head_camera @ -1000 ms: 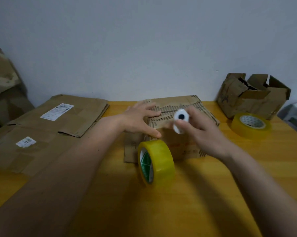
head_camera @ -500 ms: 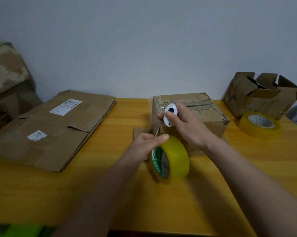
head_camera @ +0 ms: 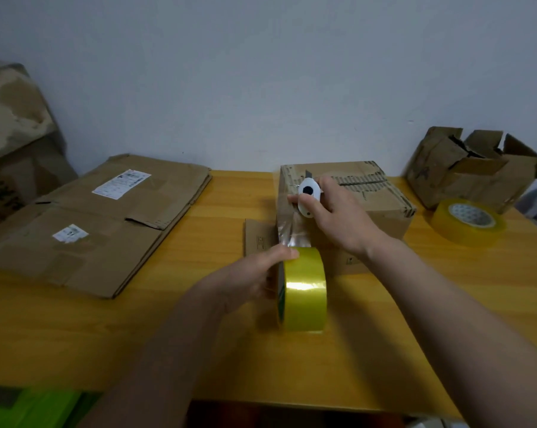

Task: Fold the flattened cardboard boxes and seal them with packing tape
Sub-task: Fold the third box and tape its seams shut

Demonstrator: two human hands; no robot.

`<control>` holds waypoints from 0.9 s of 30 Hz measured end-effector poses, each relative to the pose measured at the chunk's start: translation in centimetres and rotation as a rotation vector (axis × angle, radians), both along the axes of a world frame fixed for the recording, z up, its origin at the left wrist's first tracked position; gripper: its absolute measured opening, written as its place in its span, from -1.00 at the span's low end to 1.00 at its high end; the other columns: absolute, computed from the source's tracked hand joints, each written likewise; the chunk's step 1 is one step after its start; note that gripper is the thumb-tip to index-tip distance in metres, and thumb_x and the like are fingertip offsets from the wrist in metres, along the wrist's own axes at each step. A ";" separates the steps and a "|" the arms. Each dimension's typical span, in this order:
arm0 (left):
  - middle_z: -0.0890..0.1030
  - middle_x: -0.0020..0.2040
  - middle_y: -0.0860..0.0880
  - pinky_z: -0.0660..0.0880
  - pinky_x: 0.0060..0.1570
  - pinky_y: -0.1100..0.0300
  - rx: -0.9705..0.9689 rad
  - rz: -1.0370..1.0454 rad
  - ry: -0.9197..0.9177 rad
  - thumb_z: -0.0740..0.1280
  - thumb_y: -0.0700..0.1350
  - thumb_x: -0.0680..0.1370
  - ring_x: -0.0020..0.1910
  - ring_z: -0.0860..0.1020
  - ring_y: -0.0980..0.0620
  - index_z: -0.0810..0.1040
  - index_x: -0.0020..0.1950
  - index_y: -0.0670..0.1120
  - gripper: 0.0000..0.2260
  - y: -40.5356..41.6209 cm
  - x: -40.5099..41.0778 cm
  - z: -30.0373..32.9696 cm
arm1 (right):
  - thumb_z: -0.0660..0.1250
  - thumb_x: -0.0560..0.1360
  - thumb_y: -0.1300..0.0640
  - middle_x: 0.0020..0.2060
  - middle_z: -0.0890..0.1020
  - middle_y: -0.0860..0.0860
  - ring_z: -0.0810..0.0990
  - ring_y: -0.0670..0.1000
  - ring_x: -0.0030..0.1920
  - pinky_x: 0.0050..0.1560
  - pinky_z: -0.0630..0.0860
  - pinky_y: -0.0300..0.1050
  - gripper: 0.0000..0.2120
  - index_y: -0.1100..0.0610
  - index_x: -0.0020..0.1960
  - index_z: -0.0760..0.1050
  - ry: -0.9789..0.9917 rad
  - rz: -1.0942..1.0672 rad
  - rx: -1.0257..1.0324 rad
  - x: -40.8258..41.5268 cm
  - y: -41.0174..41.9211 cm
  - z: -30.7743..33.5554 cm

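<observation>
The folded cardboard box [head_camera: 366, 199] stands at the back of the wooden table [head_camera: 75, 329], a clear strip of tape [head_camera: 291, 230] running from its near face down to the yellow tape roll [head_camera: 305, 288], which stands on edge. The left hand [head_camera: 248, 276] grips the roll; the right hand [head_camera: 338, 214] holds a white cutter [head_camera: 308, 196] against the box. Flattened boxes [head_camera: 100, 220] lie left; a second roll [head_camera: 467, 220] lies right
</observation>
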State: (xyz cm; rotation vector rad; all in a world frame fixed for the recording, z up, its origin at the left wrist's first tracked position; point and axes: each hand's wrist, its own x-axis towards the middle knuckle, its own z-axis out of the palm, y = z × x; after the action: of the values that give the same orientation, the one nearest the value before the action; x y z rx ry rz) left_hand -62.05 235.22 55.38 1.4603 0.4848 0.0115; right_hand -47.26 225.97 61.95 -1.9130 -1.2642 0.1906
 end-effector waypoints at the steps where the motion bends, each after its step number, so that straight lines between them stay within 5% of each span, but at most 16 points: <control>1: 0.56 0.26 -0.14 0.47 0.23 0.01 -0.035 -0.014 0.007 0.39 0.26 0.31 0.23 0.54 -0.14 0.44 0.33 0.00 -0.34 -0.2 0.0 -0.2 | 0.20 0.57 -0.10 0.02 0.64 0.08 0.57 0.10 0.02 0.03 0.48 0.20 -0.70 0.15 0.07 0.37 0.007 0.001 -0.002 0.0 0.0 0.0; 8: 0.44 0.26 -0.16 0.37 0.35 -0.14 0.045 0.072 -0.014 0.46 0.10 0.19 0.26 0.46 -0.20 0.40 0.21 0.05 -0.38 -0.9 0.9 -0.5 | 0.23 0.56 -0.10 0.01 0.65 0.07 0.59 0.10 0.00 0.00 0.51 0.20 -0.74 0.09 0.08 0.38 0.032 0.016 0.024 0.0 0.1 -0.3; 11: 0.48 0.22 -0.12 0.42 0.23 -0.11 0.047 0.218 -0.033 0.45 0.06 0.30 0.21 0.49 -0.15 0.47 0.10 0.04 -0.59 -1.7 1.5 -0.5 | 0.24 0.56 -0.08 0.01 0.64 0.07 0.60 0.11 0.02 -0.02 0.54 0.21 -0.76 0.08 0.07 0.38 0.058 0.036 0.042 0.0 -0.1 -0.6; 15: 0.61 -0.03 -0.06 0.43 -0.13 0.16 0.194 0.656 -0.120 0.40 -0.03 0.52 -0.06 0.57 0.00 0.57 -0.15 -0.06 -0.87 -2.9 2.7 -0.6 | 0.26 0.57 -0.04 -0.07 0.62 0.01 0.60 0.06 -0.03 -0.09 0.56 0.09 -0.83 0.05 0.01 0.38 0.017 0.041 0.060 0.1 0.1 -0.7; 20: 0.64 -0.08 -0.13 0.48 -0.04 0.04 0.147 0.711 -0.160 0.34 -0.08 0.58 -0.10 0.57 -0.05 0.56 -0.05 -0.18 -0.84 -4.0 2.5 -0.3 | 0.35 0.53 0.08 -0.11 0.64 0.00 0.62 -0.01 -0.09 -0.03 0.58 0.06 -0.87 0.12 0.02 0.50 0.074 0.006 0.169 0.0 -0.4 -0.2; 23: 0.63 -0.13 -0.06 0.45 -0.03 0.06 0.166 0.730 -0.221 0.31 -0.09 0.60 -0.10 0.55 0.00 0.55 -0.10 -0.16 -0.85 -4.4 2.5 -0.4 | 0.39 0.49 0.10 -0.20 0.62 -0.10 0.54 -0.15 -0.21 -0.20 0.50 -0.18 -0.87 0.05 0.04 0.58 -0.095 -0.026 0.233 -0.4 -1.9 -0.3; 27: 0.64 -0.13 0.00 0.44 -0.10 0.18 0.230 0.774 -0.270 0.27 -0.09 0.62 -0.11 0.55 0.08 0.54 -0.10 -0.15 -0.83 -4.6 2.8 -0.4 | 0.36 0.51 0.16 -0.15 0.50 -0.04 0.46 -0.08 -0.22 -0.26 0.36 -0.24 -0.78 0.06 0.16 0.59 -0.380 0.050 0.120 -0.9 -4.3 -2.4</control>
State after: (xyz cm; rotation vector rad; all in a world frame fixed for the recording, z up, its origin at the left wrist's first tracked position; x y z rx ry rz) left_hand -59.27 230.65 55.01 1.3831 0.8155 0.8907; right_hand -48.11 221.68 59.53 -1.8700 -1.5342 -0.2305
